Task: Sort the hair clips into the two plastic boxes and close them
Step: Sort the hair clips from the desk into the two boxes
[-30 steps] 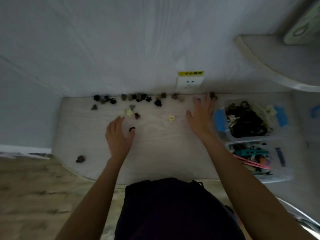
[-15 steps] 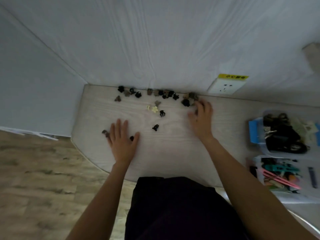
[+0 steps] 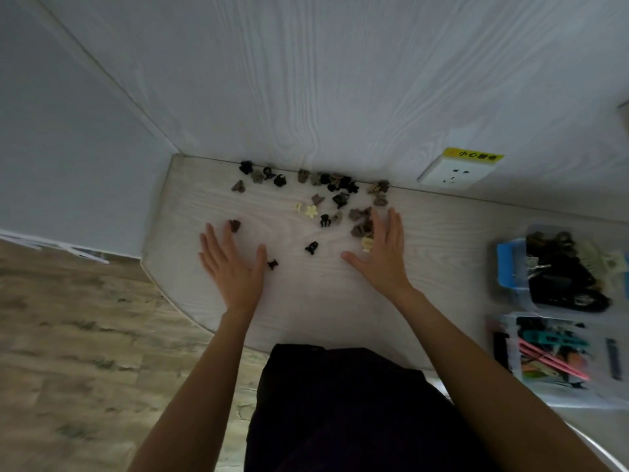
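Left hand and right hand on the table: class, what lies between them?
In the head view, two small black hair clips lie on bare tabletop between the left hand and right hand.

The pale whitewashed wood-grain desk [image 3: 306, 301] carries small claw hair clips [image 3: 335, 185] in black, brown and taupe, with a cream flower-shaped clip [image 3: 311, 211] among them. The clear plastic box with blue latches [image 3: 507, 264] holds mostly black clips; the second clear plastic box [image 3: 558, 393] holds teal, pink and orange ones. The white wall socket [image 3: 454, 172] bears a yellow label, and the wall panel [image 3: 340, 80] shows white wood grain
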Available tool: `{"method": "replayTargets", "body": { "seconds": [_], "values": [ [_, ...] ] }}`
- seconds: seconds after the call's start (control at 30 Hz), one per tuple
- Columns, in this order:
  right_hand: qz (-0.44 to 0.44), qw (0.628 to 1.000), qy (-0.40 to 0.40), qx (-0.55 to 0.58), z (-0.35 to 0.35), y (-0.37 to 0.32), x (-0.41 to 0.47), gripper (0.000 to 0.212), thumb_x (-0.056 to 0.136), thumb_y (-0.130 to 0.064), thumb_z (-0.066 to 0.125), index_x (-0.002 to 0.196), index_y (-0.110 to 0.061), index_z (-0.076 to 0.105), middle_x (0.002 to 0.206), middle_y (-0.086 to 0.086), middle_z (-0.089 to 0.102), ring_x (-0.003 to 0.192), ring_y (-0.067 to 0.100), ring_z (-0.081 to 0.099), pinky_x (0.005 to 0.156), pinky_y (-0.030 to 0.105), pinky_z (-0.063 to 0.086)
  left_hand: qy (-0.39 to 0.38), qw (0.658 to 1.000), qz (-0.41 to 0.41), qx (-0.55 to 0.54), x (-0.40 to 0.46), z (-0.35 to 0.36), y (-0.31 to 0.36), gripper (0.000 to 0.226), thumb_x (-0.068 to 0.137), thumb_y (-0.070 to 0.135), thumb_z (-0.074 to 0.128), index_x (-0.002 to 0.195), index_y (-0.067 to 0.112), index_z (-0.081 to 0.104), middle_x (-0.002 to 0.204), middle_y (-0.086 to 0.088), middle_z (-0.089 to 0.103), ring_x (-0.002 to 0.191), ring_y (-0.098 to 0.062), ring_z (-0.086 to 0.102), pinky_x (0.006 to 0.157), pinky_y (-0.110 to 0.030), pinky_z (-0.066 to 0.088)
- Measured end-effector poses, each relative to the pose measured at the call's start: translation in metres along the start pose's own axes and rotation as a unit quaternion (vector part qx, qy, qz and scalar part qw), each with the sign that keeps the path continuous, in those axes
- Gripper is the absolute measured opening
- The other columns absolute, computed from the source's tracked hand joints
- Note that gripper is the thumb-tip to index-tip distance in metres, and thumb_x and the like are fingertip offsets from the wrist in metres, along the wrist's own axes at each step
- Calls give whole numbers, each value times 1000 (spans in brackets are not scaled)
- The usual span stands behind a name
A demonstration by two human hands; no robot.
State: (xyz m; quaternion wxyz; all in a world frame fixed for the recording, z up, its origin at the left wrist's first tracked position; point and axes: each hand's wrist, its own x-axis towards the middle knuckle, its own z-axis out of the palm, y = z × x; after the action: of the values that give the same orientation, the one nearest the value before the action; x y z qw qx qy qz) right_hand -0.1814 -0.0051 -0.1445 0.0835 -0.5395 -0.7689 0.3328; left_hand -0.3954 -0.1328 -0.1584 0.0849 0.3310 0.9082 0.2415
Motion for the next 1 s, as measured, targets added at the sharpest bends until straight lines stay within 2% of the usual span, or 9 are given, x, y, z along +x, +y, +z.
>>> {"method": "replayTargets", "body": {
  "seconds": [0.1,0.27,0.37,0.5,0.6,0.67,0.77,0.9,1.0],
  "values": [
    [-16,999,-30,-15,12,-8,-3,98,80,-47,63,148,-17,-2,156,15,-8,143,26,-13,116,42,-9,-54,999,-1,-3,13,7,0,82,83,59,33,146,9,19,154,-14,22,144,-28,13,118,-49,8],
    [-58,997,-38,-17,32,-26,-9,90,82,-34,59,147,-13,1,157,14,1,144,27,-8,118,44,-4,-145,979,140,-18,28,28,45,70,88,52,27,143,9,27,152,-9,28,143,-23,17,118,-40,5],
    [-60,998,-6,-17,30,-27,-11,87,79,-25,64,147,-12,11,154,12,19,142,29,13,117,44,13,-209,952,210,-72,24,38,70,63,91,49,27,140,11,34,151,-8,32,143,-20,19,118,-36,3],
    [-36,996,29,-71,19,-21,-10,75,79,-27,65,142,-16,27,138,6,44,119,28,39,100,37,35,-287,917,190,-199,14,31,85,51,94,38,45,138,13,40,146,-7,39,138,-19,27,117,-40,20],
    [-27,996,3,-81,14,-23,-9,63,83,-27,63,138,-20,34,132,7,45,110,27,43,84,36,43,-225,943,222,-100,8,20,73,66,82,49,53,138,16,39,146,-6,37,136,-23,29,112,-38,23],
    [-26,997,-15,-77,13,-26,-9,61,83,-26,64,137,-21,35,127,10,42,106,28,45,78,37,47,-235,952,195,7,5,12,59,79,76,46,64,143,24,29,149,-4,29,134,-26,26,106,-42,30],
    [-25,997,-33,-71,14,-34,-6,59,82,-27,66,134,-19,38,122,14,40,103,30,46,78,38,48,-261,949,173,31,2,4,50,88,73,40,72,145,27,22,141,-9,30,120,-29,31,97,-36,37],
    [-24,996,-35,-78,16,-44,0,49,83,-27,65,127,-14,46,122,16,41,101,32,47,78,38,45,-292,937,190,-6,20,12,72,83,75,26,72,144,22,26,135,-13,33,114,-30,39,97,-33,32],
    [-17,996,-36,-81,13,-46,6,40,85,-24,63,121,-12,50,120,16,42,97,32,51,76,37,46,-310,925,218,-3,35,23,85,59,74,20,70,129,18,49,128,-14,40,115,-30,44,97,-32,31]
  ]
}}
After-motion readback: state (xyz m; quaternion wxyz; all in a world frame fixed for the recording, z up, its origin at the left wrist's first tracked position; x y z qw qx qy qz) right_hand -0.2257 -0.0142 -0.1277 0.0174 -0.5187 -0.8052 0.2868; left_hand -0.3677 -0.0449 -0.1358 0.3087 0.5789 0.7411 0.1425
